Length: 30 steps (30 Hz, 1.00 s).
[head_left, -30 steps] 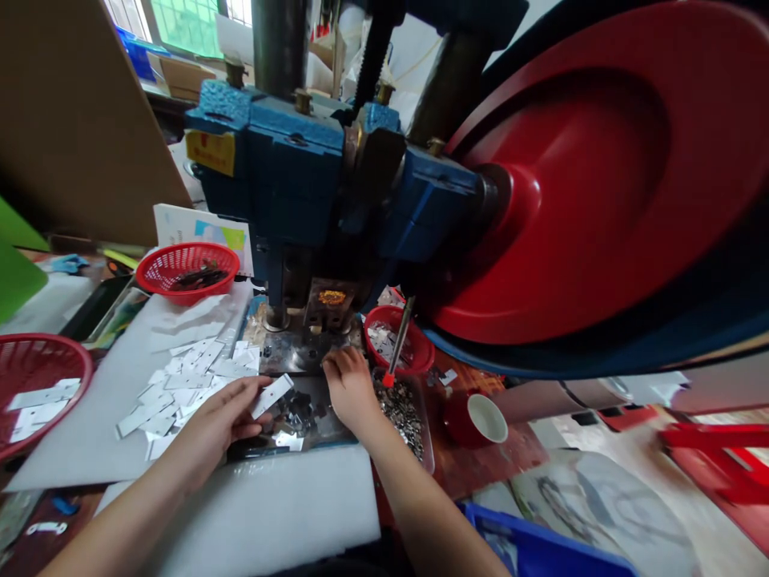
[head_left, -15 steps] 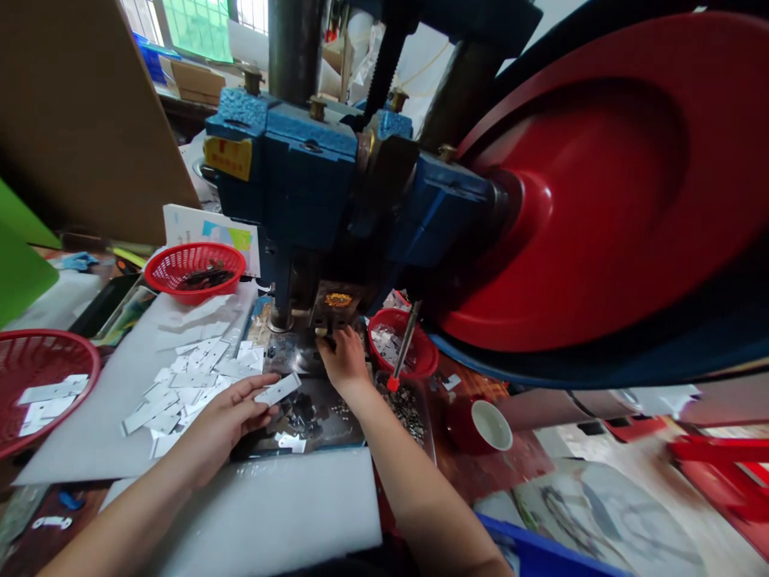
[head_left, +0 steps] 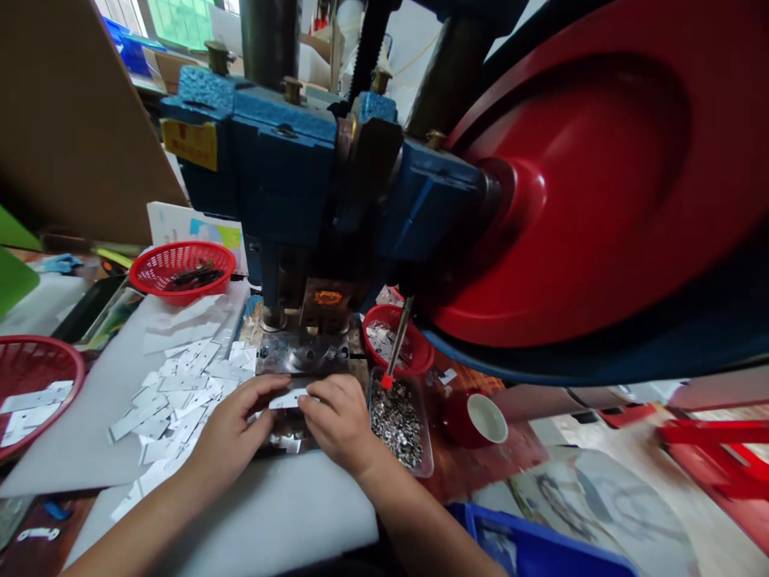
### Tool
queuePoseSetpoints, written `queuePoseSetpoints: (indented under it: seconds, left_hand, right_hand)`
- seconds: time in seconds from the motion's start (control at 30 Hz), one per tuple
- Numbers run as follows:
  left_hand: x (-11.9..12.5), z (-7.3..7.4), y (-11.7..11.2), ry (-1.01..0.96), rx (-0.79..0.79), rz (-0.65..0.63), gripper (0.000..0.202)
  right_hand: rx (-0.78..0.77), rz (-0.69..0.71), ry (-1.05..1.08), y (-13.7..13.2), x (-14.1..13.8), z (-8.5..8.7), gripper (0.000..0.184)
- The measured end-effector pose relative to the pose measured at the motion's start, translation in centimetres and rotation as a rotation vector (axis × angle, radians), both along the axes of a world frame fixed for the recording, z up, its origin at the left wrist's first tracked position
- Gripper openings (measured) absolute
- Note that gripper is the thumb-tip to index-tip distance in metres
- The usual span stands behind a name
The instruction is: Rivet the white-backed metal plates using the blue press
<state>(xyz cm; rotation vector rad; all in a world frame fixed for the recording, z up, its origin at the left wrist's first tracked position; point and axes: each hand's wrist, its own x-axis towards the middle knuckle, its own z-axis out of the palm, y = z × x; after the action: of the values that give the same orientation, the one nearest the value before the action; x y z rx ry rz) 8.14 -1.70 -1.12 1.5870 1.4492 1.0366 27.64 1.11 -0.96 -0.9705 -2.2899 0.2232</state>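
Note:
Between my two hands is a small flat white metal plate (head_left: 288, 398), level in front of the press die (head_left: 306, 351). My left hand (head_left: 231, 425) pinches its left end with thumb and fingers. On its right end, the fingertips of my right hand (head_left: 340, 417) are closed. Beside my left hand, a loose pile of similar white plates (head_left: 180, 393) lies on a white foam sheet (head_left: 66, 449). To the right of my right hand stands a clear tub of small metal pieces (head_left: 396, 425). My hands partly hide the dark work surface under them.
The blue press (head_left: 270, 168) rises ahead, with a big red flywheel (head_left: 601, 184) at right. A red basket (head_left: 180, 268) holds dark pieces; another red basket (head_left: 75, 389) holds plates. A red bowl (head_left: 424, 357), a red cup (head_left: 456, 417) and a blue bin (head_left: 541, 549) are to the right.
My right hand has come back from under the press die and closed on the right end of the plate in my left hand. The view has shifted slightly.

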Motion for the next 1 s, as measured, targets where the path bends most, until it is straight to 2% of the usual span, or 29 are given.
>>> queuePoseSetpoints:
  seconds: [0.13, 0.3, 0.4, 0.47, 0.6, 0.7, 1.0]
  left_hand:
    - [0.7, 0.4, 1.7, 0.178, 0.072, -0.014, 0.021]
    - [1.8, 0.9, 6.9, 0.239, 0.116, 0.062, 0.024]
    - [2.2, 0.4, 9.8, 0.249, 0.143, 0.083, 0.026]
    - [2.3, -0.2, 10.9, 0.242, 0.135, 0.086, 0.028]
    - [2.5, -1.5, 11.6, 0.208, 0.092, 0.013, 0.035]
    - [2.7, -2.0, 11.7, 0.193, 0.065, -0.029, 0.038]
    - [2.8, -1.5, 12.0, 0.206, 0.024, -0.040, 0.041]
  right_hand:
    - [-0.111, -0.114, 0.123, 1.5, -0.2, -0.1, 0.018]
    - [-0.189, -0.314, 0.283, 5.1, -1.5, -0.2, 0.012]
    - [-0.243, -0.410, 0.310, 7.4, -2.1, -0.7, 0.010]
    - [-0.269, -0.430, 0.324, 8.6, -2.3, -1.0, 0.012]
    - [-0.360, -0.406, 0.352, 9.6, -2.3, -1.5, 0.020]
    - [-0.448, -0.411, 0.376, 9.7, -2.2, -1.6, 0.022]
    - [-0.436, -0.380, 0.360, 10.0, -2.5, -1.4, 0.024]
